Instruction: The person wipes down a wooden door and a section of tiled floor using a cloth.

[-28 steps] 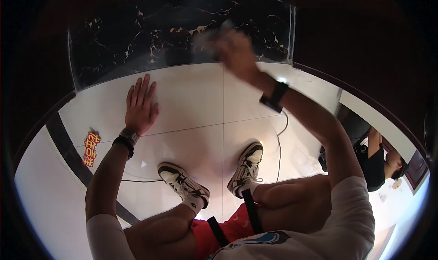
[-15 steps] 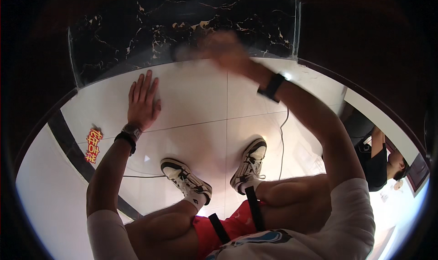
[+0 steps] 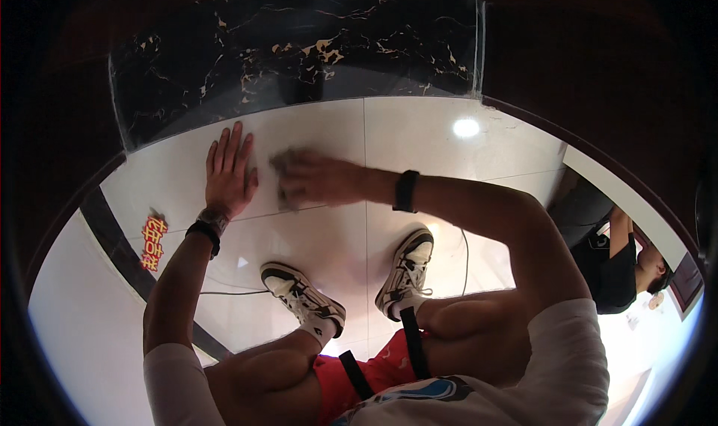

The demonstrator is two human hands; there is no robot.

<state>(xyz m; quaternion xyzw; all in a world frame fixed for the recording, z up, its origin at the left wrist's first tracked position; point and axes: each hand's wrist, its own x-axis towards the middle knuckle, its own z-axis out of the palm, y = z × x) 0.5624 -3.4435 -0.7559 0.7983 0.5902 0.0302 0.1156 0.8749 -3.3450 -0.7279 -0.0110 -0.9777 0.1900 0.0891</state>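
My left hand point(image 3: 228, 175) rests flat on the white tiled floor point(image 3: 419, 145), fingers together and stretched toward the dark marble slab. Just to its right, my right hand point(image 3: 325, 178) presses a dark grey rag point(image 3: 282, 164) against the same tiles. Motion smears both the fingers and the rag, so the rag's exact shape is hard to make out. Dark bands circle both wrists. My two white-and-black shoes point(image 3: 407, 269) are planted on the floor below the hands.
Black marble with gold veins point(image 3: 321, 44) borders the tiles ahead, between dark panels. A red-and-yellow cut-out decoration point(image 3: 152, 243) lies at the left, near a dark floor strip point(image 3: 120, 235). A thin cable point(image 3: 464, 265) runs along the floor. Another person point(image 3: 617, 265) is at the far right.
My right hand has swept back from the marble edge toward me and to the left, bringing the rag beside my left hand. The left hand stays nearly in place.
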